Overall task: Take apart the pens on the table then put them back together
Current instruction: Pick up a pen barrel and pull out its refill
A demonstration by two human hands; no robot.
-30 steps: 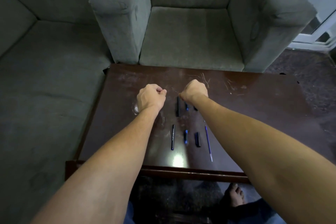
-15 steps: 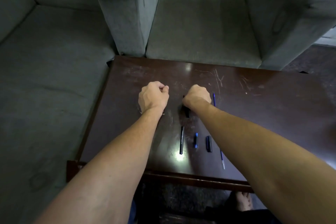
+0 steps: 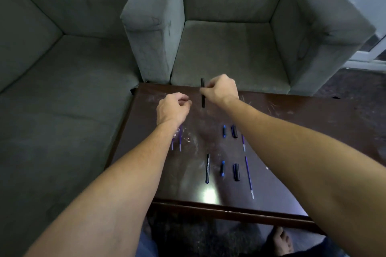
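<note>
My right hand [image 3: 221, 89] pinches a black pen barrel [image 3: 202, 93] and holds it upright above the far side of the dark wooden table [image 3: 313, 131]. My left hand [image 3: 173, 108] is curled shut just left of it, and a thin purple refill [image 3: 180, 142] sticks out below its wrist. Two rows of pen parts lie on the table. The nearer row has a black barrel [image 3: 207, 171], a blue piece [image 3: 222, 168], a black cap [image 3: 236, 172] and a refill [image 3: 249, 175]. The farther row shows another blue piece [image 3: 224, 131], cap [image 3: 234, 131] and refill [image 3: 243, 143].
A grey armchair [image 3: 225, 48] stands right behind the table's far edge. A grey sofa [image 3: 52, 89] runs along the left. A bare foot [image 3: 281, 240] shows under the table's near edge. The tabletop is scratched and glossy.
My right hand has lifted off the table with the black barrel, now held upright. The left hand has risen too. The farther row of parts is now uncovered.
</note>
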